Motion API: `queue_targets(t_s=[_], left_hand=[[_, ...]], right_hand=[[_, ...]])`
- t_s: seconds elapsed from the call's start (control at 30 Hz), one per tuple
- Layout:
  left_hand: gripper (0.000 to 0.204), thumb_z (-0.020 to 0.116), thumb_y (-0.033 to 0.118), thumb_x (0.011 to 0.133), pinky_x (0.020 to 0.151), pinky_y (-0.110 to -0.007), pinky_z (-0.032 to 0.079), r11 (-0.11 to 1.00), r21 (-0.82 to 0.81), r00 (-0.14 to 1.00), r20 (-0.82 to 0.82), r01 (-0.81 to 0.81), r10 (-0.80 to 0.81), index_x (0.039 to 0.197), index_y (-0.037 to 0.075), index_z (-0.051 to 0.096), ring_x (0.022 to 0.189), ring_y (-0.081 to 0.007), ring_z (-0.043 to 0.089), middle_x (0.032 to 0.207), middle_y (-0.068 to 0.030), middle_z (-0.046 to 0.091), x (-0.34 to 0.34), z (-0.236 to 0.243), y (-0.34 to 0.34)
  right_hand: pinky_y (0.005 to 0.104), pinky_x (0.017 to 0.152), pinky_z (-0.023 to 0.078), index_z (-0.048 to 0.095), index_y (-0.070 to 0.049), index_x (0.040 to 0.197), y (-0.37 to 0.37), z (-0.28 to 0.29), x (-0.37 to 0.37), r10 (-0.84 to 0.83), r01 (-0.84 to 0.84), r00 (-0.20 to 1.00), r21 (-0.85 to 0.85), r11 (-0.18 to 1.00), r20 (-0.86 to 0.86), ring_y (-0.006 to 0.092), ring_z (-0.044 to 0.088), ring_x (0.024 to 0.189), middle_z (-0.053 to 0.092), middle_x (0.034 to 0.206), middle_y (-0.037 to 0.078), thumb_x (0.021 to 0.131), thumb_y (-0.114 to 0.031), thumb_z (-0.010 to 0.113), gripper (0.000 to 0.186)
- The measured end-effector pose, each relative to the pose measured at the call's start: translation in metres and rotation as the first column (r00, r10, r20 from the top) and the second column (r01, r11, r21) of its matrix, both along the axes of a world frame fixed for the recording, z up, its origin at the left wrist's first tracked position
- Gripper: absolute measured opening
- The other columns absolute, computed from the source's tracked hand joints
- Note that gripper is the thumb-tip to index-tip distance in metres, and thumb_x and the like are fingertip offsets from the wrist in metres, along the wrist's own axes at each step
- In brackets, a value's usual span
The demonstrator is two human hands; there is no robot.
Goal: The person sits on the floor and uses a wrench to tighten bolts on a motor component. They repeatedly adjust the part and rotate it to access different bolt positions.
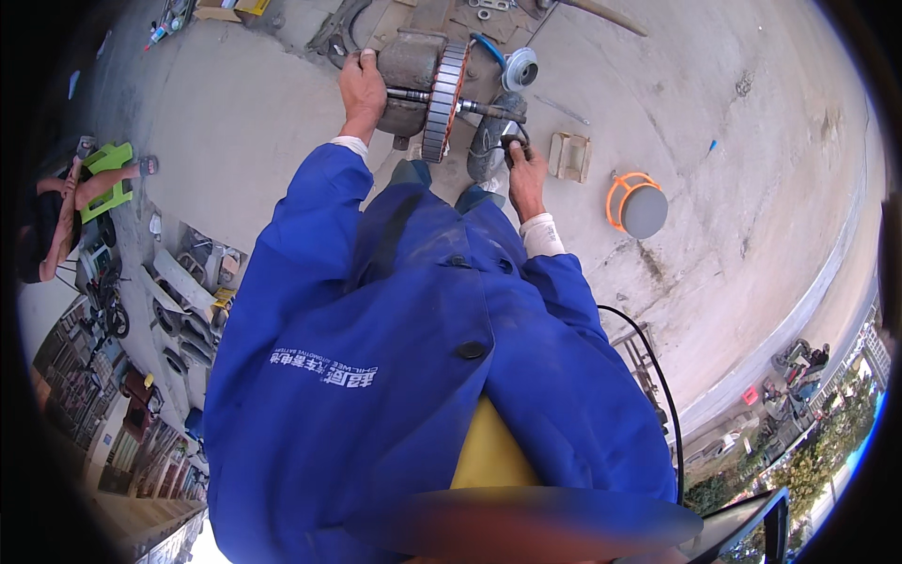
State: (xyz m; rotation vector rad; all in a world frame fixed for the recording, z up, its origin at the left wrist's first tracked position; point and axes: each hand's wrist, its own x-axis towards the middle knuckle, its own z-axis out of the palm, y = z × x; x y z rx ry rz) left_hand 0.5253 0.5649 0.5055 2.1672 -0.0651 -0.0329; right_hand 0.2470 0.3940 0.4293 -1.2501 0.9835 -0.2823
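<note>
A motor stator (443, 103), a ring of metal plates with copper-coloured edges, stands on its rim in front of me. A metal shaft (493, 111) passes through its middle. My left hand (362, 92) is closed around the shaft's left end. Close to the shaft's right end, my right hand (527, 179) grips a small black piece (513, 142) with a dark cable running from it; its exact kind is unclear. Behind the stator sits a worn, dark metal block (412, 64). A small tyre (485, 148) lies under the shaft's right side.
Beyond the tyre are a grey round metal part (520, 70) and a blue curved piece (488, 47). To the right lie a shallow wooden box (569, 156) and an orange stool with a grey seat (645, 211). At far left, a person sits by a green chair (111, 181).
</note>
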Motion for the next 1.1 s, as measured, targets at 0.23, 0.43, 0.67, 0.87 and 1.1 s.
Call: queue_targets(t_s=[0.23, 0.43, 0.67, 0.87, 1.1], left_hand=[[0.046, 0.047, 0.034, 0.102, 0.091, -0.05, 0.047, 1.0, -0.023, 1.0, -0.018, 0.001, -0.001, 0.111, -0.008, 0.065, 0.101, -0.0517, 0.063, 0.106, -0.034, 0.067, -0.003, 0.006, -0.001], [0.046, 0.048, 0.034, 0.102, 0.092, -0.052, 0.047, 1.0, -0.019, 1.0, -0.023, -0.017, 0.016, 0.112, -0.008, 0.065, 0.104, -0.0535, 0.061, 0.107, -0.0344, 0.067, -0.004, 0.003, -0.004], [0.046, 0.047, 0.033, 0.102, 0.091, -0.05, 0.047, 0.999, -0.042, 1.0, -0.014, -0.009, 0.009, 0.111, -0.009, 0.065, 0.102, -0.0514, 0.062, 0.106, -0.0341, 0.067, -0.005, 0.008, -0.003], [0.047, 0.046, 0.033, 0.102, 0.092, -0.049, 0.046, 0.999, -0.041, 1.0, -0.009, 0.003, -0.004, 0.111, -0.01, 0.064, 0.101, -0.0512, 0.062, 0.106, -0.0348, 0.067, -0.003, 0.005, -0.001], [0.048, 0.047, 0.034, 0.103, 0.092, -0.05, 0.047, 1.0, -0.008, 1.0, 0.022, -0.004, 0.004, 0.112, -0.01, 0.065, 0.103, -0.0509, 0.062, 0.108, -0.0349, 0.067, -0.003, -0.001, 0.0]], right_hand=[[0.0305, 0.064, 0.041, 0.071, 0.006, 0.102, -0.021, 0.011, 0.011, 0.077, -0.085, 0.995, -0.119, 0.989, -0.07, 0.0106, 0.048, 0.072, 0.06, 0.077, 0.001, 0.098, -0.016, 0.065, 0.023], [0.025, 0.074, 0.048, 0.072, 0.003, 0.113, -0.024, 0.038, 0.011, 0.212, -0.25, 0.954, -0.176, 0.952, -0.211, 0.0095, 0.057, 0.081, 0.069, 0.092, 0.004, 0.099, -0.02, 0.066, 0.027], [0.0304, 0.087, 0.051, 0.069, 0.003, 0.118, -0.026, 0.075, 0.02, 0.213, -0.233, 0.972, -0.278, 0.932, -0.1, 0.0153, 0.065, 0.095, 0.074, 0.103, 0.01, 0.098, -0.02, 0.067, 0.031], [0.0376, 0.092, 0.053, 0.065, -0.005, 0.127, -0.031, 0.101, 0.038, 0.27, -0.236, 0.961, -0.678, 0.696, -0.057, 0.0316, 0.067, 0.105, 0.068, 0.117, 0.016, 0.094, -0.017, 0.068, 0.035], [0.0466, 0.093, 0.05, 0.065, -0.005, 0.123, -0.028, 0.107, 0.053, 0.445, -0.448, 0.872, -0.698, 0.558, -0.204, 0.0375, 0.062, 0.109, 0.065, 0.115, 0.018, 0.094, -0.018, 0.068, 0.031]])
